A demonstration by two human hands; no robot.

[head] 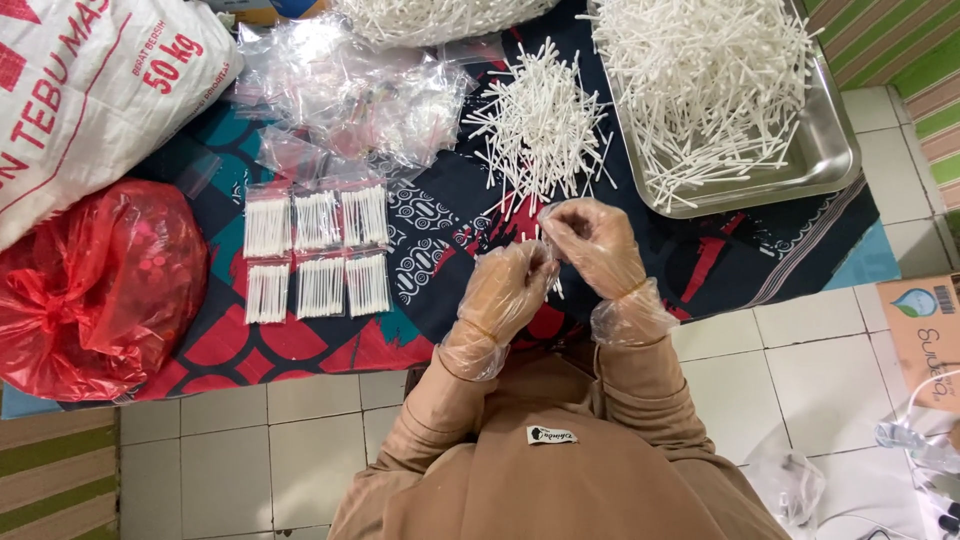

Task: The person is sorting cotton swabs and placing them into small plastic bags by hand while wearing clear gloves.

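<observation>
Both hands in thin clear plastic gloves, meeting over the near edge of the patterned cloth (450, 215). Left hand (507, 288) curled, fingers nearly closed, pinching a small bunch of white cotton swabs (553, 282) that pokes out toward the right hand (592, 243). Right fingertips bent in narrow, touching the top of the same bunch. Loose pile of swabs (540, 125) just beyond the hands, mid-cloth. Steel tray (830, 150) heaped with more at the far right corner. Six filled little bags (318, 255) in two rows toward the left edge, beside a red plastic bag (95, 290).
</observation>
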